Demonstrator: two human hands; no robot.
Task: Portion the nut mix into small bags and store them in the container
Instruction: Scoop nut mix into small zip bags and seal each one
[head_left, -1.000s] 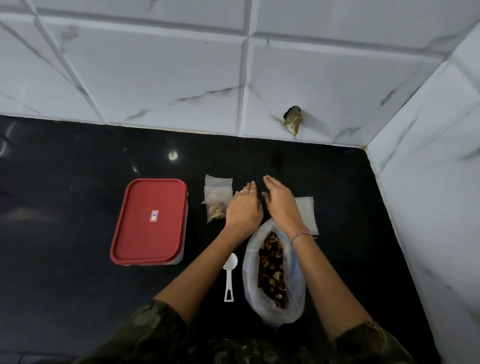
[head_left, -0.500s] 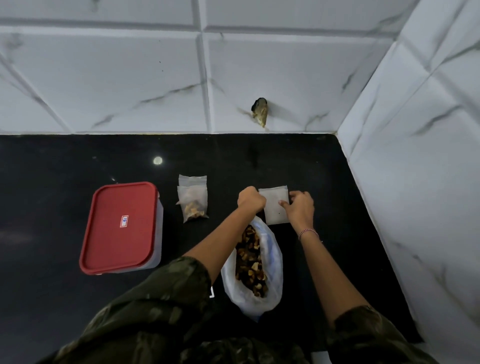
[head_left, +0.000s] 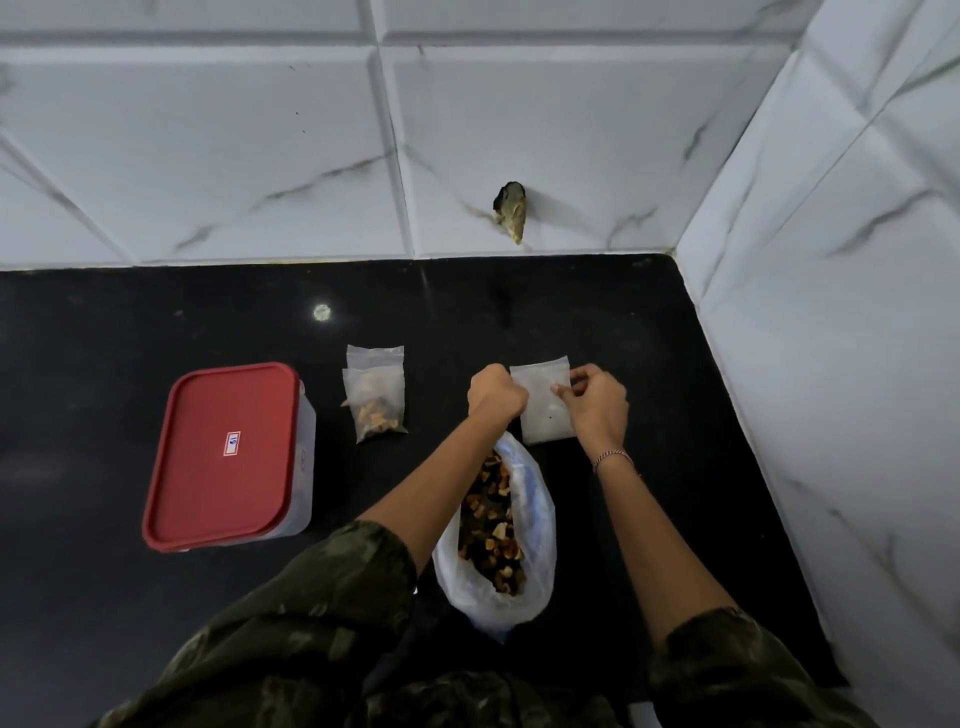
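A small empty clear bag (head_left: 543, 410) lies on the black counter (head_left: 130, 322), held at both sides. My left hand (head_left: 496, 389) grips its left edge with curled fingers, and my right hand (head_left: 597, 408) pinches its right side near the top. Just below them a large open plastic bag of nut mix (head_left: 496, 525) lies on the counter. To the left sit small bags with nuts in them (head_left: 374, 400), overlapping. A clear container with a red lid (head_left: 228, 454) stands shut at the far left.
White marble-look tiled walls close the counter at the back and on the right (head_left: 831, 364). A dark hole or fitting (head_left: 511, 210) shows in the back wall. The white spoon is hidden under my left sleeve.
My hands went from hovering open over the big bag's mouth to gripping the small empty bag at both sides. The view shifted, and my sleeve now hides the white spoon.
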